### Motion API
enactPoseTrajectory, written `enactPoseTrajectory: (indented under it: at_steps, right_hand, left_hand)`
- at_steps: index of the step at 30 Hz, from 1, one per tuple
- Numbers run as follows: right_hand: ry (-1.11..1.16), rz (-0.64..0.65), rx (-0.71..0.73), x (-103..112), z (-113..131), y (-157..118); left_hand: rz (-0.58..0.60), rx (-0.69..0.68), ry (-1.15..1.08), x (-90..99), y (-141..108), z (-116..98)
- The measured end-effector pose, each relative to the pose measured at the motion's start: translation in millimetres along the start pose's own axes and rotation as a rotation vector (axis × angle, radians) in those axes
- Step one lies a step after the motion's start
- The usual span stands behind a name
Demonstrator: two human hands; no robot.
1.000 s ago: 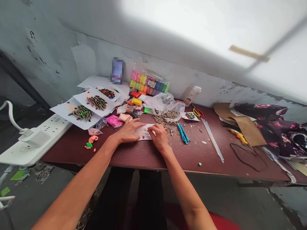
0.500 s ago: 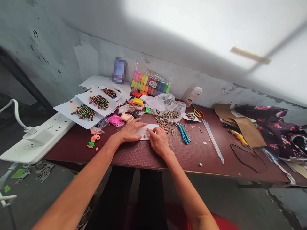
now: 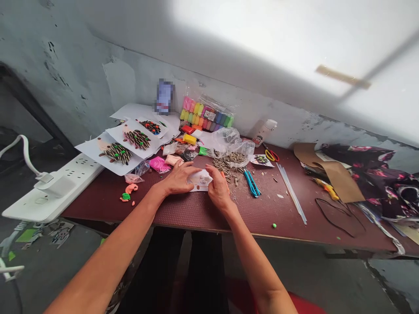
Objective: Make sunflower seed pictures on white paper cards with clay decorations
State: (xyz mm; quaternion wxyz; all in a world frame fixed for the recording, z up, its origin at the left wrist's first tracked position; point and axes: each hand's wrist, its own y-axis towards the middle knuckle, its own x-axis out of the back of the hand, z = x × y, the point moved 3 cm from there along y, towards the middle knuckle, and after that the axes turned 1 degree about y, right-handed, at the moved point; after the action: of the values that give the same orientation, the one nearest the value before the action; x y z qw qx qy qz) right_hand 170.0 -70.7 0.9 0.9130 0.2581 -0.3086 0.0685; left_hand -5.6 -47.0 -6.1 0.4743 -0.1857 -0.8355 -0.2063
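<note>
A small white card (image 3: 200,185) lies on the table with pale clay and brown dots on it. My left hand (image 3: 176,179) rests on the card's left side, fingers spread out flat. At the card's right edge, my right hand (image 3: 218,188) is closed, with thumb and forefinger raised just over the card. Something orange shows along the far side of that hand; its kind is hidden. Behind the right hand lies a heap of striped sunflower seeds (image 3: 225,165), partly under a clear plastic bag (image 3: 225,138). Pink clay (image 3: 159,165) and peach clay (image 3: 173,160) sit beyond the left hand.
A blue utility knife (image 3: 251,183), scissors (image 3: 271,155), clear glue sticks (image 3: 292,194) and a yellow glue gun (image 3: 329,190) lie to the right. Finished seed cards (image 3: 94,150) and a power strip (image 3: 54,194) are left. A pack of coloured clay (image 3: 206,115) stands behind.
My right hand has lifted its fingers off the card and drawn slightly right, uncovering more of the clay. The left hand stays on the card.
</note>
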Motion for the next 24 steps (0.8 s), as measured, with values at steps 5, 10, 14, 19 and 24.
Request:
enactPoseTrajectory:
  at_steps: [5,10,14,19,24]
  right_hand:
    - [0.006,-0.114,-0.053,3,-5,1]
    - [-0.01,-0.085,-0.076,3,-4,8]
    - [-0.252,-0.021,-0.056,2,-1,11]
    - [-0.44,0.052,0.005,1,2,7]
    - [-0.515,0.095,0.033,5,5,-1]
  left_hand:
    - [-0.005,-0.003,0.003,0.0,1,0]
    - [0.001,-0.01,0.003,-1.1,0,1]
    - [-0.015,-0.019,0.001,-2.7,0,2]
    - [-0.02,-0.027,0.003,-3.1,1,3]
    - [-0.004,-0.016,0.005,-1.6,1,2]
